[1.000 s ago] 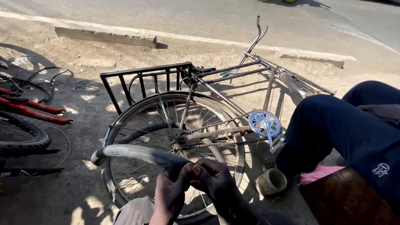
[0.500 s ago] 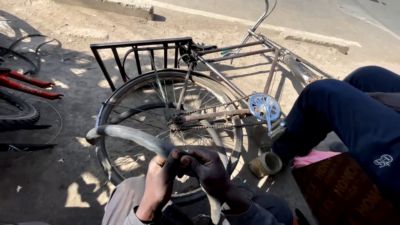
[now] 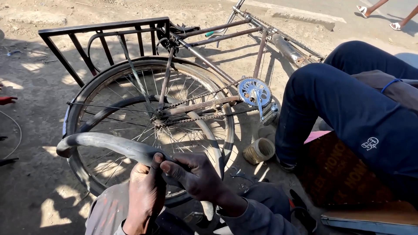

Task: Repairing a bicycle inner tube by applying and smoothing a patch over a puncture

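Observation:
A grey rubber inner tube (image 3: pixel 104 142) curves out to the left from my hands. My left hand (image 3: pixel 146 191) grips it from below, thumb pressed on top. My right hand (image 3: pixel 193 176) pinches the same stretch of tube, fingers meeting the left thumb. Another length of the tube (image 3: pixel 208 209) drops down past my right wrist. Just beyond lies a bicycle on its side, its rear wheel (image 3: pixel 148 117) with spokes, chain and chainring (image 3: pixel 254 92) facing me.
A black rear rack (image 3: pixel 104 32) sticks up behind the wheel. A small round tin (image 3: pixel 260 150) sits on the dirt beside another person's dark blue trouser leg (image 3: pixel 348 104), seated on a wooden box (image 3: pixel 335 172). Sandalled feet (image 3: pixel 379 13) pass far right.
The view has tilted down and closer to the wheel. My hands have stayed on the tube, shifting slightly along it, with the left thumb now on top.

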